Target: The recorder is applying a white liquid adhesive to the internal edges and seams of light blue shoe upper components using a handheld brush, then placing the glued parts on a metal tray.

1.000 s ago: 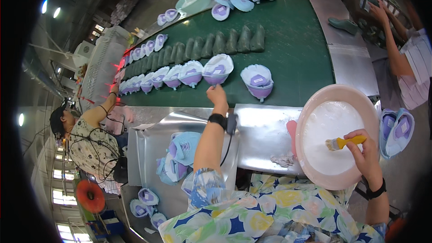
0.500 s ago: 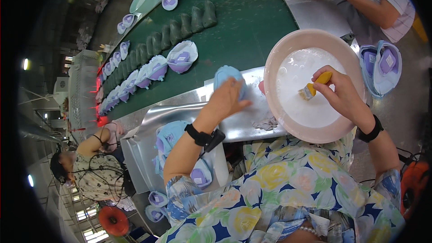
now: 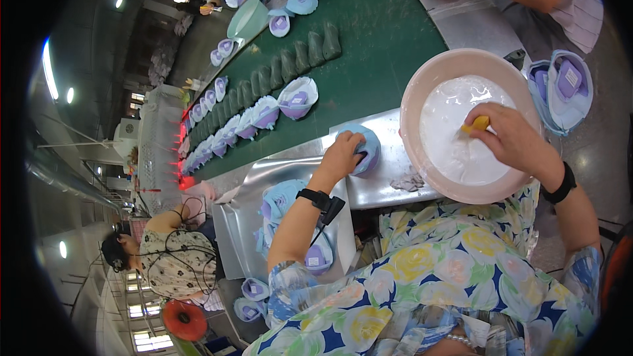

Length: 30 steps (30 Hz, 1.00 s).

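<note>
My right hand grips the yellow handle of a paintbrush over a pale pink basin. The brush's bristle end is down in the white liquid there. To the left, my left hand has its fingers bent over a light-blue shoe upper and takes hold of it by its edge. That upper rests on a shiny metal sheet. A crumpled grey rag lies on the metal between the upper and the basin.
A green belt carries rows of blue-purple shoe uppers and dark green foot-shaped pieces. More uppers lie in a metal tray by my left forearm. Another pair sits right of the basin. Co-workers are at far left, top and upper right.
My left hand has come down onto the shoe upper and closed on it. My right hand has lowered the brush, so its bristles are now in the white liquid. The whole view has shifted.
</note>
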Motion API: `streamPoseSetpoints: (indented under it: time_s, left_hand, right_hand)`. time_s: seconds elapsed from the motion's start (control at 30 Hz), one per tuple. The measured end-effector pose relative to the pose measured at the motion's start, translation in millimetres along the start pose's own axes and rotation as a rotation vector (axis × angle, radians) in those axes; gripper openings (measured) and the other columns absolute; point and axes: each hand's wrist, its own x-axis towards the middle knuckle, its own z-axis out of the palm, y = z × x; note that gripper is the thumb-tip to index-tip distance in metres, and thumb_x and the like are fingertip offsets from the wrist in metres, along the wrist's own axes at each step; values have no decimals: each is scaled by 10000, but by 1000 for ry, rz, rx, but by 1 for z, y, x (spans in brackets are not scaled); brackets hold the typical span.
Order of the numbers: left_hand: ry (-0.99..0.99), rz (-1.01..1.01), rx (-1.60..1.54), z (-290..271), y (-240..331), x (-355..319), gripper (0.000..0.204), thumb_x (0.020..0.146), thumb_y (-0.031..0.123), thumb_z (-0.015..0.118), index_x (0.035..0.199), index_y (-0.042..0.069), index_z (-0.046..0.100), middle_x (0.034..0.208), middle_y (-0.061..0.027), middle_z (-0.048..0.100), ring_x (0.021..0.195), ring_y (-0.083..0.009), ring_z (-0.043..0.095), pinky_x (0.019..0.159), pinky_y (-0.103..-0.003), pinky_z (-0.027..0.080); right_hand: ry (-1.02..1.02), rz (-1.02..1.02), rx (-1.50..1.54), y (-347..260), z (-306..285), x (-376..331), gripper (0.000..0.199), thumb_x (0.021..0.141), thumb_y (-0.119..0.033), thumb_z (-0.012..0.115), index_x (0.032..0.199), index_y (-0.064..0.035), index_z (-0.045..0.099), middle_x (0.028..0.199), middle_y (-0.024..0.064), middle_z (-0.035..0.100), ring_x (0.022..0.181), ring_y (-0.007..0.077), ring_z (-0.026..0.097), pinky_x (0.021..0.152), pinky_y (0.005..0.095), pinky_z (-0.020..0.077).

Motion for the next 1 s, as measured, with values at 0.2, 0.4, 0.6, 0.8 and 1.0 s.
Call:
streamPoseSetpoints:
  time_s: [0.2,0.4,0.6,0.8,1.0]
  left_hand:
    - [373,-51,-715,-56,-4,-2,521,928,91,653,1421,24,499,1329,-107,614,1181,-191,590,1010,-345,489]
    - [128,-64,-1248,-69,88,13,484,963,116,628,1421,41,490,1341,-122,606,1177,-226,632,983,-386,550]
    - [277,207,-1341,-59,142,23,487,998,214,590,1433,52,444,1336,-125,611,1186,-246,636,1012,-414,551]
    - [727,181,-1121,-37,166,25,470,982,224,620,1376,-5,507,1261,-146,636,1120,-237,652,972,-365,539]
    - [1051,383,-484,-35,160,27,401,908,93,678,1285,-18,599,1228,-162,635,1076,-269,626,954,-395,497]
  right_hand:
    - [206,-81,-32,18,-33,-9,134,911,-94,658,1017,-27,610,931,181,667,889,376,636,807,408,496]
    - [353,-214,283,-19,-46,18,149,926,-130,676,1027,-43,608,899,134,682,816,286,658,744,353,497]
    - [452,-94,234,-8,-32,18,198,914,-160,714,995,-21,599,816,113,688,726,230,674,670,326,511]
    - [530,189,441,-5,-11,7,321,906,-241,738,953,48,605,798,143,686,708,208,683,646,289,536]
    - [492,309,531,-15,4,1,406,906,-308,734,947,79,621,809,162,684,706,213,679,646,290,535]
